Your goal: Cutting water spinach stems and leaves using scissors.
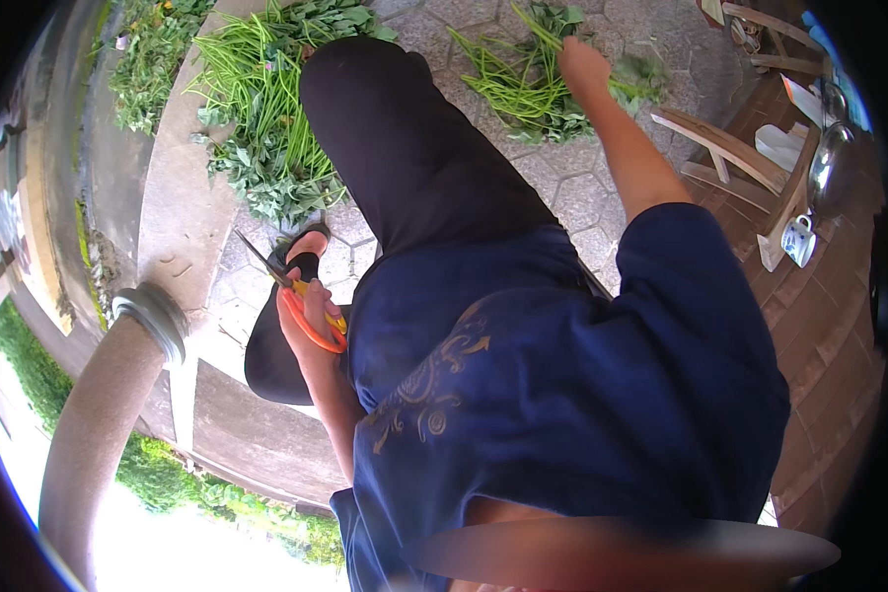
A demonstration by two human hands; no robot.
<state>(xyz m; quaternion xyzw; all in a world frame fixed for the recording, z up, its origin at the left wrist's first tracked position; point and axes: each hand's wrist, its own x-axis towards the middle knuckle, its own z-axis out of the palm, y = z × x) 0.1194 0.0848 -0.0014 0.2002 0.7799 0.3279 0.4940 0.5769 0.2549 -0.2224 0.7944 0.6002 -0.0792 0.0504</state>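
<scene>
Scissors with orange and yellow handles (309,320) rest in my left hand (307,314). Their dark metal blades point up and left, past a sandalled foot. My right hand (586,68), on the far right side, grips a few long green leafy stems. Just beside that hand, a loose pile of cut leafy stems (514,92) lies on the hexagonal paving (577,200). A bigger heap of long-stemmed leafy greens (263,111) spreads out left of my bent knee. What the right fingertips do is too small to tell.
Another pile of greens (155,66) lies beyond a curved concrete edge (181,200). A round column (103,422) rises at left. Over on the right, a wooden stool (729,148), a blue-and-white cup (798,240) and a shiny metal lid (831,159) stand by brown tiles (814,348).
</scene>
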